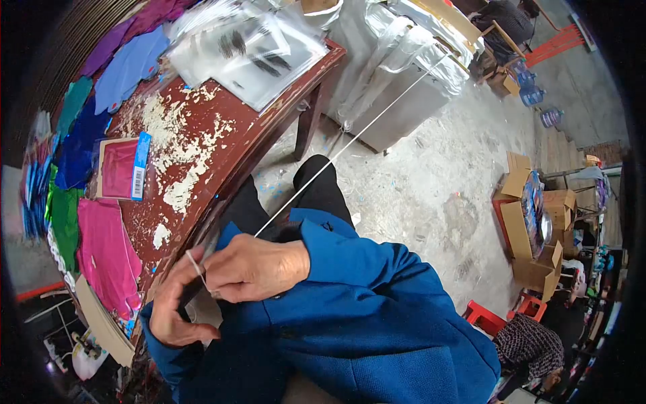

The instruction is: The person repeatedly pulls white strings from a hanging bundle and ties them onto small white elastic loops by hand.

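Observation:
A thin white cord (338, 154) runs taut from the wrapped bundle at the top down to my hands. My right hand (245, 269) is closed with its fingers pinched on the cord, over my lap. Just left of it, my left hand (176, 299) is curved, thumb apart from the fingers, with the cord passing over its index finger. The two hands are close together beside the edge of the red-brown table (195, 222). Whatever lies beneath the right hand's fingers is hidden.
On the table are a small open box (121, 170), a pink sheet (108, 249), other coloured sheets and clear plastic bags (256, 54). Cardboard boxes (515, 222) and red stools (484, 316) stand to the right. Two people are at the right side.

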A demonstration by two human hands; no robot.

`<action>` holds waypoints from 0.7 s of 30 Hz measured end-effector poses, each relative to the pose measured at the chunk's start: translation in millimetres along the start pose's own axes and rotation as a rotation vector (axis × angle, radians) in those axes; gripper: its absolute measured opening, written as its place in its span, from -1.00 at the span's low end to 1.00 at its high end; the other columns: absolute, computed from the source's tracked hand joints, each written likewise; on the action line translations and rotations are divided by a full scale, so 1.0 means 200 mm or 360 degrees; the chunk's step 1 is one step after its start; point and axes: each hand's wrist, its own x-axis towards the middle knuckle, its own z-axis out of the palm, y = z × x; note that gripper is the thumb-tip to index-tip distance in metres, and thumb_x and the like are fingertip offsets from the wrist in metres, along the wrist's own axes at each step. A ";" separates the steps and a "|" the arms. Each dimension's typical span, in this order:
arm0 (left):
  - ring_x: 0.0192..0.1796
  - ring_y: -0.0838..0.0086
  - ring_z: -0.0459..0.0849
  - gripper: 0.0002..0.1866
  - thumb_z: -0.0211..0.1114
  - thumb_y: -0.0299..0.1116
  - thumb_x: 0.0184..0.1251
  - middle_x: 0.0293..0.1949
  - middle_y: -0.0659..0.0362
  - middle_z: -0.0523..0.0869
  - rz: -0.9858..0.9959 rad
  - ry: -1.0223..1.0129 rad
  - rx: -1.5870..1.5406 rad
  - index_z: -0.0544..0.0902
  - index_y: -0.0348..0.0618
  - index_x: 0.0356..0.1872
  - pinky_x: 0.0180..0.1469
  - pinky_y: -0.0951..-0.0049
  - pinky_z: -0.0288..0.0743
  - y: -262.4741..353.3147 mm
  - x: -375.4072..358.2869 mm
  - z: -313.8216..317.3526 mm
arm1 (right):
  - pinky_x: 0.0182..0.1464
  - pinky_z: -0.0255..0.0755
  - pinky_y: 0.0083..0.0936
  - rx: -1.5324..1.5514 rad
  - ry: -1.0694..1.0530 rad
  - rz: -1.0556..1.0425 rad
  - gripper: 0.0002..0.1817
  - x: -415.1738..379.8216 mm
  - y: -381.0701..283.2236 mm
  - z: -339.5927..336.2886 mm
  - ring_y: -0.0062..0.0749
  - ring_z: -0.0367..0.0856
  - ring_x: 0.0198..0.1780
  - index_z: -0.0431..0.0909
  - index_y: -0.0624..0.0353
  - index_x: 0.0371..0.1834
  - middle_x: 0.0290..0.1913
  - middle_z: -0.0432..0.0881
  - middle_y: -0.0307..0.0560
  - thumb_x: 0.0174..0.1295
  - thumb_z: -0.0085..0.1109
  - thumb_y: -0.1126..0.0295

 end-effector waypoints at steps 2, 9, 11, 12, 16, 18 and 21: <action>0.17 0.08 0.45 -0.06 0.66 0.01 -0.51 0.20 -0.16 0.41 -0.0074 -0.0286 0.0097 0.51 -0.22 0.04 0.18 0.19 0.32 -0.01 -0.01 -0.03 | -0.46 0.31 -0.47 -0.0133 -0.0003 -0.0030 -0.92 0.03 -0.01 -0.05 -0.29 0.36 -0.54 0.47 0.22 -0.44 -0.46 0.48 -0.15 0.05 0.10 0.64; 0.16 0.05 0.45 -0.07 0.65 -0.03 -0.48 0.18 -0.14 0.43 0.0200 -0.1034 -0.0883 0.48 -0.25 0.07 0.18 0.17 0.31 -0.08 -0.03 -0.17 | -0.51 0.30 -0.39 0.0250 0.0253 0.0223 -0.92 0.05 0.07 -0.05 -0.19 0.40 -0.57 0.43 0.21 -0.58 -0.52 0.47 -0.11 -0.01 0.11 0.56; 0.15 0.05 0.46 -0.07 0.66 -0.03 -0.48 0.17 -0.14 0.43 0.0164 -0.0725 -0.0905 0.48 -0.25 0.06 0.18 0.17 0.31 -0.09 -0.08 -0.14 | -0.51 0.30 -0.39 0.0205 0.0212 0.0159 -0.94 0.03 0.10 0.02 -0.19 0.40 -0.57 0.44 0.21 -0.56 -0.52 0.47 -0.12 -0.01 0.11 0.56; 0.13 0.05 0.46 -0.07 0.66 -0.03 -0.47 0.16 -0.13 0.44 0.0126 -0.0416 -0.0927 0.48 -0.26 0.06 0.18 0.17 0.31 -0.09 -0.11 -0.11 | -0.51 0.30 -0.39 0.0161 0.0173 0.0099 -0.95 0.01 0.10 0.06 -0.19 0.40 -0.57 0.45 0.21 -0.55 -0.52 0.47 -0.12 -0.02 0.11 0.56; 0.11 0.04 0.48 -0.08 0.66 -0.04 -0.45 0.14 -0.12 0.46 0.0074 0.0058 -0.0750 0.47 -0.27 0.06 0.17 0.17 0.31 -0.05 -0.08 -0.03 | -0.51 0.29 -0.41 -0.0011 0.0080 -0.0015 -0.95 0.01 0.06 0.07 -0.21 0.40 -0.55 0.44 0.20 -0.52 -0.51 0.45 -0.13 0.00 0.11 0.57; 0.12 0.04 0.47 -0.07 0.66 -0.04 -0.44 0.15 -0.12 0.46 0.0116 -0.0205 -0.0316 0.46 -0.27 0.08 0.18 0.18 0.31 -0.01 0.01 -0.02 | -0.50 0.28 -0.46 -0.0161 0.0043 -0.0015 -0.93 0.03 -0.02 0.02 -0.23 0.38 -0.53 0.41 0.20 -0.50 -0.49 0.42 -0.12 0.06 0.09 0.57; 0.14 0.04 0.46 -0.06 0.65 -0.05 -0.42 0.16 -0.12 0.44 0.0088 -0.0389 -0.0024 0.45 -0.27 0.10 0.19 0.18 0.30 -0.03 0.01 -0.04 | -0.50 0.27 -0.47 -0.0335 -0.0009 -0.0019 -0.92 0.03 -0.06 -0.04 -0.24 0.37 -0.51 0.39 0.19 -0.50 -0.48 0.40 -0.12 0.10 0.07 0.56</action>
